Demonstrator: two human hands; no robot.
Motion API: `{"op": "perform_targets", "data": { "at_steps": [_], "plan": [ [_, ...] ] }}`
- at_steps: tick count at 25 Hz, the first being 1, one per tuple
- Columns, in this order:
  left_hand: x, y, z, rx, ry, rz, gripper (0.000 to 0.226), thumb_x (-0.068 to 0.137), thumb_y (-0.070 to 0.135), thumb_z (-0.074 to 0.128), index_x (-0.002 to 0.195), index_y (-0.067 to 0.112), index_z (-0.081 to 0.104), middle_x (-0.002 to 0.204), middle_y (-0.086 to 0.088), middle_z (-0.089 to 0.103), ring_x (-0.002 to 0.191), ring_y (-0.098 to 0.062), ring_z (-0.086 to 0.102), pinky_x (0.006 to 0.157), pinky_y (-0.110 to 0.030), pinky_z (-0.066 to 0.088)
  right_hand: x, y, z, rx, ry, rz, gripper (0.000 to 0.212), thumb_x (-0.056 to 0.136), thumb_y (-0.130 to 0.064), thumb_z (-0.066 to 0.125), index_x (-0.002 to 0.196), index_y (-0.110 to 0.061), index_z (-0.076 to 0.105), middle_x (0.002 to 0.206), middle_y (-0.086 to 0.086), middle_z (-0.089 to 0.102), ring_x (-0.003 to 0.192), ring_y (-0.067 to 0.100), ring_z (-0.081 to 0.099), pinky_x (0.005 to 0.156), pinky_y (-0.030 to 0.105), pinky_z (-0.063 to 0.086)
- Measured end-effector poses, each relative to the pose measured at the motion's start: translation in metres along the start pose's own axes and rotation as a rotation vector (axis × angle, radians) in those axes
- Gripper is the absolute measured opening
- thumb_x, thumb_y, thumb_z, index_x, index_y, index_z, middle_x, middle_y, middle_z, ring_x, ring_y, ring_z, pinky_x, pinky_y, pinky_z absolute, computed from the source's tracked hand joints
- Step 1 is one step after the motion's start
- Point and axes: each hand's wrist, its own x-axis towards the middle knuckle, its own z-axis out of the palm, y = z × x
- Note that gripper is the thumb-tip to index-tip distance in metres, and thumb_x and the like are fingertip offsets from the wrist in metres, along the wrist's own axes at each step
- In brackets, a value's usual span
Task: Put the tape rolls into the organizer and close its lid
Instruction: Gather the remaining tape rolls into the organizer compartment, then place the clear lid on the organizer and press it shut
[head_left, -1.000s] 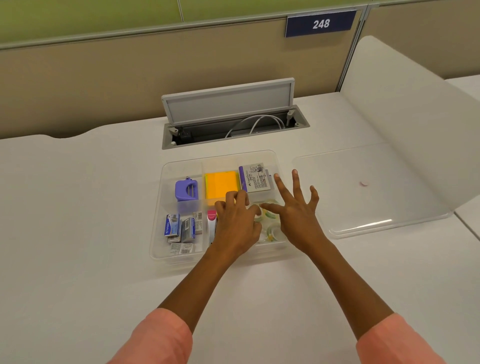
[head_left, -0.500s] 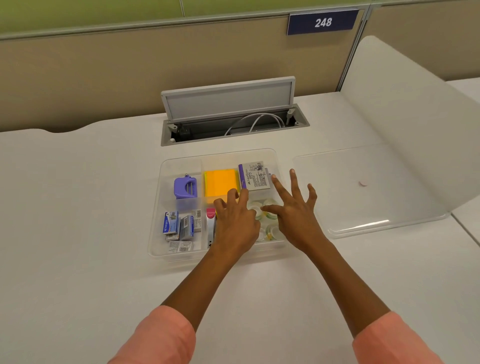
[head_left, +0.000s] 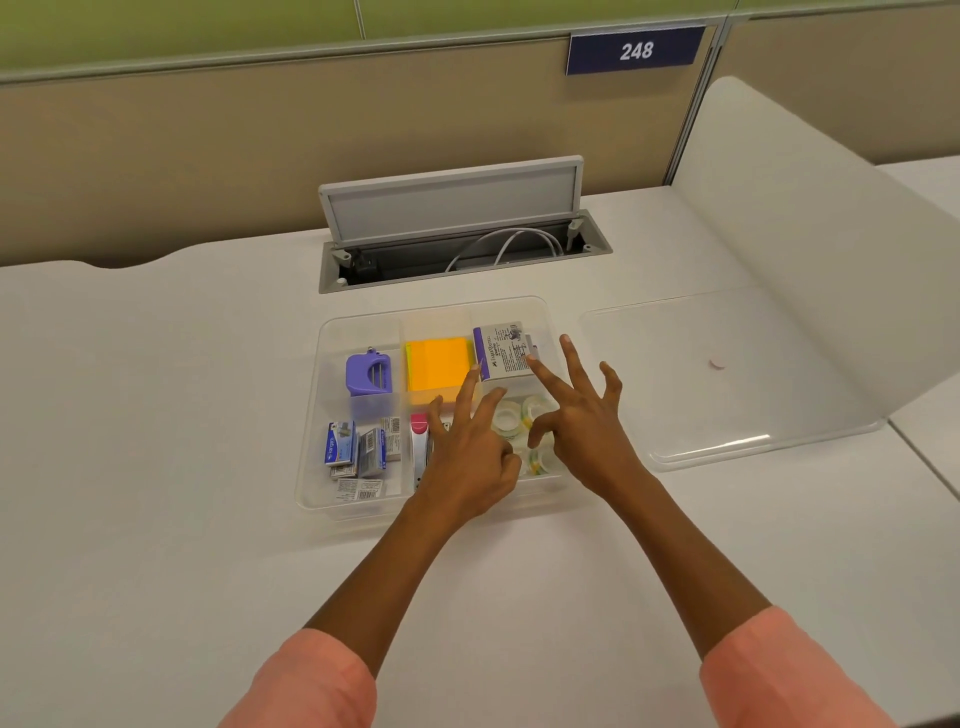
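Surface (head_left: 156, 519): white, bearing all items listed. Lid (head_left: 727, 374): clear, laid flat on the surface just right of the organizer, not yet fitted. Organizer (head_left: 317, 415): clear, compartmented tray, open-topped; a purple holder (head_left: 368, 373), orange sticky notes (head_left: 437, 366) and a printed box (head_left: 503, 353) are kept in the far row, staple boxes (head_left: 343, 448) and a pink-capped item (head_left: 418, 436) in the near row. Left hand (head_left: 470, 462): fingers now lifted and fanned apart over the middle of the tray, where a second ago they were curled down onto the rolls; nothing is held. Right hand (head_left: 582, 431): fingers splayed, forefinger bent down toward the rolls, raised slightly higher than before; nothing is gripped. Tape rolls (head_left: 506, 418): clear, lying in the near right compartment between the two hands, more of them uncovered than half a second ago. Assessment: the rolls are judged to be settled and released, so the stowing step is taken as done and only the fitting of the lid remains.
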Motion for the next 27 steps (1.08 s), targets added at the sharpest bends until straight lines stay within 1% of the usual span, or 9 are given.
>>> {"op": "perform_targets", "data": {
  "at_steps": [5,7,9,13,15,18,21,24,27],
  "plan": [
    [0.000,0.001,0.002,0.009,0.014,-0.008,0.052,0.077,0.036,0.038,0.120,0.013,0.056,0.156,-0.002,0.014,0.144,-0.021,-0.011,0.113,-0.053,-0.010,0.001,0.001,0.001,0.057,0.011,0.001,0.021,0.071,-0.003,0.072,0.061,-0.021,0.069,0.149,0.007,0.033,0.142,0.035,0.009,0.109,0.059,0.009],
    [0.001,0.001,0.004,-0.011,0.028,-0.024,0.048,0.081,0.033,0.043,0.124,0.014,0.052,0.156,-0.003,0.015,0.144,-0.023,-0.009,0.113,-0.053,-0.009,0.001,0.000,-0.002,0.065,0.058,-0.044,0.018,0.066,-0.002,0.075,0.072,-0.019,0.071,0.142,0.014,0.043,0.137,0.040,0.024,0.105,0.060,0.022],
    [0.001,0.000,0.006,-0.022,0.042,-0.027,0.046,0.082,0.031,0.045,0.125,0.015,0.051,0.155,-0.003,0.018,0.144,-0.023,-0.007,0.113,-0.054,-0.006,0.001,0.001,-0.003,0.058,0.177,-0.073,0.027,0.065,-0.001,0.075,0.088,-0.016,0.071,0.132,0.018,0.054,0.126,0.041,0.043,0.095,0.055,0.038],
    [0.000,-0.002,0.008,-0.011,0.085,0.040,0.030,0.080,0.032,0.044,0.087,0.018,0.070,0.150,-0.003,0.032,0.144,-0.024,0.000,0.113,-0.053,-0.001,-0.016,0.012,-0.006,0.402,0.445,0.220,0.030,0.086,-0.009,0.054,0.116,-0.014,0.059,0.127,0.012,0.059,0.117,0.029,0.054,0.096,0.046,0.044],
    [-0.001,-0.002,0.008,-0.037,0.124,0.041,0.027,0.083,0.030,0.047,0.081,0.019,0.071,0.148,-0.004,0.035,0.144,-0.024,0.005,0.113,-0.051,0.001,-0.029,0.028,-0.010,0.429,0.472,0.383,0.034,0.088,-0.019,0.058,0.121,-0.016,0.054,0.121,0.010,0.061,0.112,0.026,0.054,0.093,0.043,0.043],
    [0.000,-0.004,0.010,-0.078,0.144,0.026,0.024,0.086,0.028,0.049,0.088,0.020,0.071,0.146,-0.005,0.038,0.144,-0.024,0.010,0.113,-0.049,0.004,-0.051,0.051,-0.012,0.198,0.309,0.572,0.030,0.081,-0.026,0.066,0.108,-0.015,0.058,0.100,0.010,0.060,0.099,0.029,0.052,0.083,0.041,0.036],
    [0.001,-0.004,0.010,-0.156,0.183,0.012,0.025,0.084,0.028,0.049,0.092,0.019,0.070,0.142,-0.008,0.043,0.141,-0.025,0.019,0.112,-0.047,0.010,-0.067,0.055,-0.011,0.095,0.133,0.635,0.023,0.080,-0.025,0.065,0.097,-0.010,0.061,0.093,0.010,0.063,0.096,0.031,0.054,0.082,0.042,0.033],
    [0.002,-0.001,0.006,-0.214,0.239,-0.029,0.017,0.083,0.016,0.058,0.096,0.017,0.070,0.138,-0.009,0.046,0.134,-0.026,0.032,0.107,-0.042,0.018,-0.068,0.049,-0.017,0.091,0.098,0.653,0.010,0.082,-0.016,0.059,0.089,-0.009,0.063,0.086,0.008,0.069,0.089,0.031,0.059,0.080,0.038,0.029],
    [-0.001,0.003,0.004,-0.195,0.255,-0.049,0.023,0.084,0.014,0.057,0.105,0.019,0.066,0.138,-0.009,0.046,0.130,-0.026,0.037,0.104,-0.040,0.021,-0.067,0.043,-0.023,0.066,0.074,0.655,0.006,0.078,-0.012,0.058,0.075,-0.011,0.063,0.077,0.004,0.068,0.079,0.027,0.059,0.074,0.035,0.024]
  ]
}}
